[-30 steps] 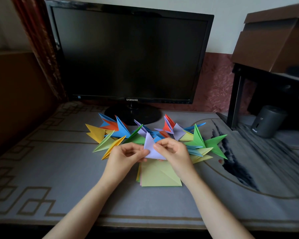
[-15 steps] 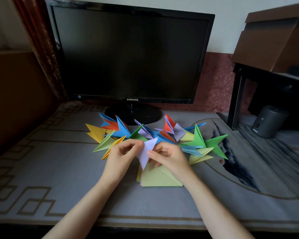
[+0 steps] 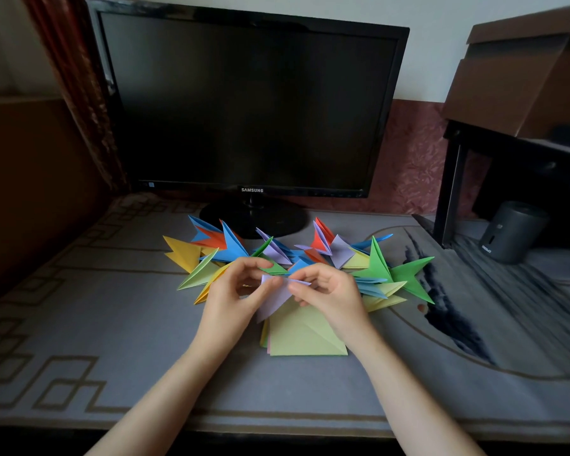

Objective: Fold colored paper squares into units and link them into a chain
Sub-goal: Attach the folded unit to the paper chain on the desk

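A lilac paper unit (image 3: 274,298) hangs between my two hands, its folded point turned down toward me. My left hand (image 3: 234,299) pinches its upper left edge with thumb and fingers. My right hand (image 3: 331,292) pinches its upper right edge. Directly under the hands lies a small stack of flat paper squares (image 3: 305,335), light green on top. Behind the hands a linked chain of folded units (image 3: 310,255) in yellow, blue, orange, lilac and green curves across the desk mat.
A black monitor (image 3: 250,103) on a round stand (image 3: 254,217) fills the back of the desk. A dark cylinder (image 3: 510,230) stands at the right under a black shelf frame (image 3: 451,185); a cardboard box (image 3: 527,70) sits above it.
The lilac unit has turned from point-up to point-down between my hands. Both hands shifted slightly while keeping hold of it.
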